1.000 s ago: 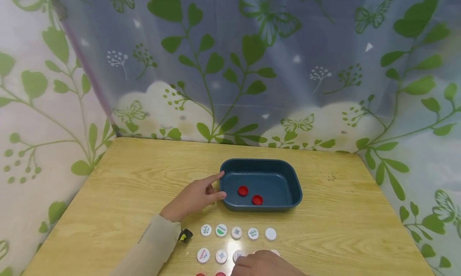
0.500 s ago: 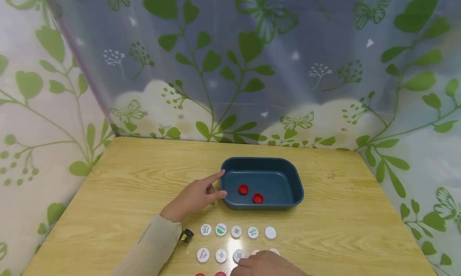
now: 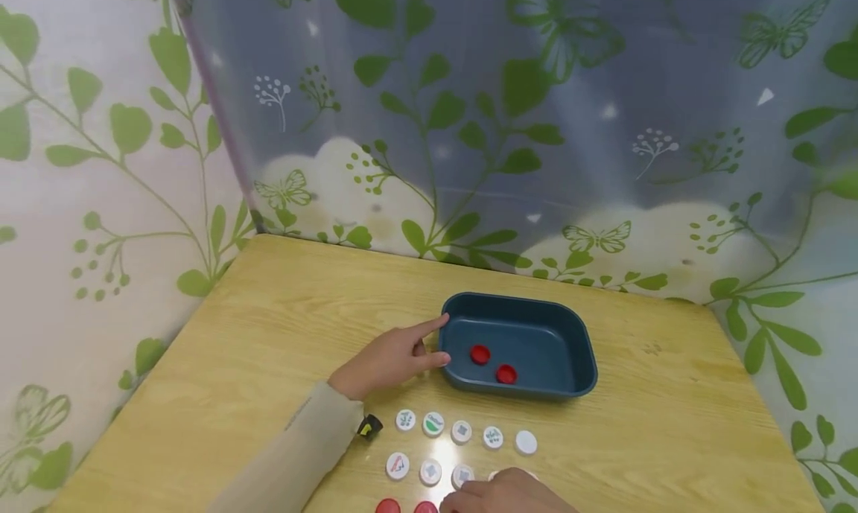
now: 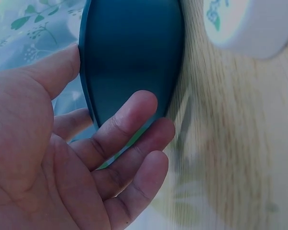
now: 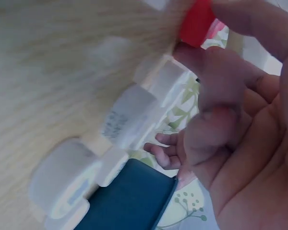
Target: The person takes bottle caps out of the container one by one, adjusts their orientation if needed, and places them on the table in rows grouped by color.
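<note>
My left hand (image 3: pixel 392 360) is at the left end of a dark blue rectangular tub (image 3: pixel 516 390), index finger and thumb stretched out to its rim. In the left wrist view the other fingers (image 4: pixel 139 112) are loosely bent with nothing in them. Inside the tub lie two red bottle caps, one (image 3: pixel 480 354) slightly behind the other (image 3: pixel 506 374). My right hand (image 3: pixel 506 492), low in the head view, pinches another red bottle cap (image 5: pixel 197 24) between thumb and index finger. The fingertips are hidden in the head view.
White bottle caps with printed tops, such as one with green print (image 3: pixel 433 424), stand in two rows on the wooden table (image 3: pixel 268 327) before the tub. Red caps (image 3: pixel 388 506) sit at the bottom edge. Patterned curtains (image 3: pixel 402 126) hang behind and beside the table.
The head view has turned left, so tub, caps and hands appear further right. Both hands keep about the same places on the table, and the caps in the tub lie as before.
</note>
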`<state>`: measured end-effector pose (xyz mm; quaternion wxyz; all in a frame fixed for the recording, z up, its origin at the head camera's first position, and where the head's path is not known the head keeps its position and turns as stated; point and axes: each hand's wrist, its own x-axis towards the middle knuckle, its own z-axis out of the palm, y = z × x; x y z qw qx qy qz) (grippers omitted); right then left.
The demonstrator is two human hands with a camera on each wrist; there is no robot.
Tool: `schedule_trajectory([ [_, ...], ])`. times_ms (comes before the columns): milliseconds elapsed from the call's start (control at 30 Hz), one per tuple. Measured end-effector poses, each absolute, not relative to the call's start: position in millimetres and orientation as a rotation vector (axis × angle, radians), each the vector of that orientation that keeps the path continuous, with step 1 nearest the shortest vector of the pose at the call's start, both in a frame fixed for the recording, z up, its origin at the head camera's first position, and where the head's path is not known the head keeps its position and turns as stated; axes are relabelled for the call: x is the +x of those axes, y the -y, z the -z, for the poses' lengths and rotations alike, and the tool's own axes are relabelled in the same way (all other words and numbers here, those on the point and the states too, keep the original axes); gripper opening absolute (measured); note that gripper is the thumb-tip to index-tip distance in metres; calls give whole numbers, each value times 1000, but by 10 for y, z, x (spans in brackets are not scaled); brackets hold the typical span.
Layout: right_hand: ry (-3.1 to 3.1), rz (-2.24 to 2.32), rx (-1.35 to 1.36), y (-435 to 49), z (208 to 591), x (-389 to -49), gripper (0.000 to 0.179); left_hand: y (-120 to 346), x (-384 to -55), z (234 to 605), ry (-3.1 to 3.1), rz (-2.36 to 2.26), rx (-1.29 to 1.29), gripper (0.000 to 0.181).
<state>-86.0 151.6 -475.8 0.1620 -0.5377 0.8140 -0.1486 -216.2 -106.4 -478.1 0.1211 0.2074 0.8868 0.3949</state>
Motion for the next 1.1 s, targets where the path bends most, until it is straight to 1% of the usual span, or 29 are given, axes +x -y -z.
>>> schedule_trajectory([
  [200, -2320, 394, -1528, -1539, 4719, -818, 31, 998, -2173, 4769, -2563, -1145, 618, 78],
  [500, -2318, 422, -1525, -1570, 4747, -837, 29, 1006, -2156, 4779, -2565, -1134, 596, 77],
  [800, -2326, 385, -1427, -1546, 4664, -876, 28, 1052, -2161, 4727, -2599, -1123, 603, 77],
  [933, -2314, 372, -1425, -1546, 4658, -876, 28, 1043, -2156, 4723, -2587, -1125, 601, 78],
  [1100, -2291, 387, -1498, -1574, 4607, -906, 27, 1027, -2141, 4743, -2568, -1141, 588, 77],
])
